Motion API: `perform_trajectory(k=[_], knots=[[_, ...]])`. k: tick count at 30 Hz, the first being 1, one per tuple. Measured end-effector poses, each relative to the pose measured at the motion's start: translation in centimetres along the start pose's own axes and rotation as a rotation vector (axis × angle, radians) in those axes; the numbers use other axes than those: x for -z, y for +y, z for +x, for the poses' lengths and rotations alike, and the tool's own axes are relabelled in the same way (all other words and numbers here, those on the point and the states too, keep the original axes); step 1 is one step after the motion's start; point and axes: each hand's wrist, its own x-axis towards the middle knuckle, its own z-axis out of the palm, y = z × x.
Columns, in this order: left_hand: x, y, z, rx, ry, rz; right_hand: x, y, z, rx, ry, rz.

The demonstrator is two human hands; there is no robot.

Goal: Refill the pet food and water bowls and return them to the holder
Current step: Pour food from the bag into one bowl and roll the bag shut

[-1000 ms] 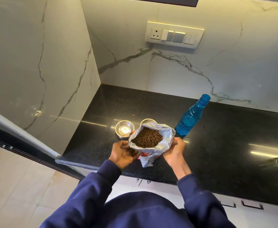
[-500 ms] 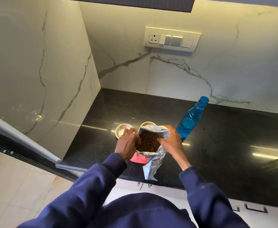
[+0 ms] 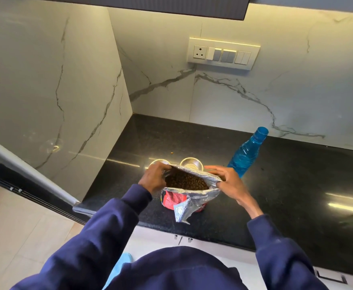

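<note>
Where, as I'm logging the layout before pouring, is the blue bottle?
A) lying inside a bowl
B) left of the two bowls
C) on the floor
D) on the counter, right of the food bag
D: the blue bottle stands on the black counter, to the right of the open food bag.

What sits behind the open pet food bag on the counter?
Two steel bowls: the right bowl shows its rim and an apparently empty inside; the left bowl is mostly covered by the left hand. The bag hides both bowls' near sides.
</note>
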Motion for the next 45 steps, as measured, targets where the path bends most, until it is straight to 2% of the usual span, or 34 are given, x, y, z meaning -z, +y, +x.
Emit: perform_trajectory(k=[3,7,11,13,16,21,23,27,31,34,38,41,45], knots=[[0.3,0.1,0.1,0.050,-0.009,-0.060,0.3,0.2,-0.2,0.021,0.047,0.132],[-0.3,0.6,0.0,0.055,0.109,-0.091,0.5,1.1,-0.7,0.080,0.056,0.230],[-0.5,0.6,-0.5,-0.030,0.020,-0.233,0.9,2.8,-1.8,0.094,-0.293,0.324],[-0.6,0.7,-0.7,-0.064,0.012,-0.234,0.5,3.5,-1.9,0.119,-0.328,0.304],[-0.4,0.3,-0.8,-0.058,0.035,-0.334,-0.5,4.2,-1.7,0.149,-0.238,0.307],[-0.9,-0.8,-2.1,0.129,0.368,-0.375,-2.2,4.5,-2.1,0.241,0.040,0.317],[-1.4,-0.8,-2.2,0.112,0.377,-0.303,-2.7,4.5,-2.1,0.264,0.087,0.281],[-2.4,0.3,-1.6,0.052,0.308,0.004,-3.1,5.4,-1.7,0.296,0.152,0.233],[-2.9,0.6,-1.1,0.181,0.391,0.055,-3.5,6.0,-1.5,0.393,0.227,0.125],[-2.9,0.1,-0.7,0.213,0.368,-0.154,-3.7,6.0,-1.4,0.432,0.276,0.095],[-2.0,-1.5,-2.0,0.316,0.348,-0.830,-3.8,4.9,-1.4,0.464,0.327,0.097],[-1.9,-3.1,-2.9,0.335,0.161,-1.272,-4.3,3.3,-1.2,0.480,0.377,0.086],[-2.5,-4.9,-2.8,0.320,-0.122,-1.494,-4.6,1.3,-0.2,0.461,0.426,0.061]])
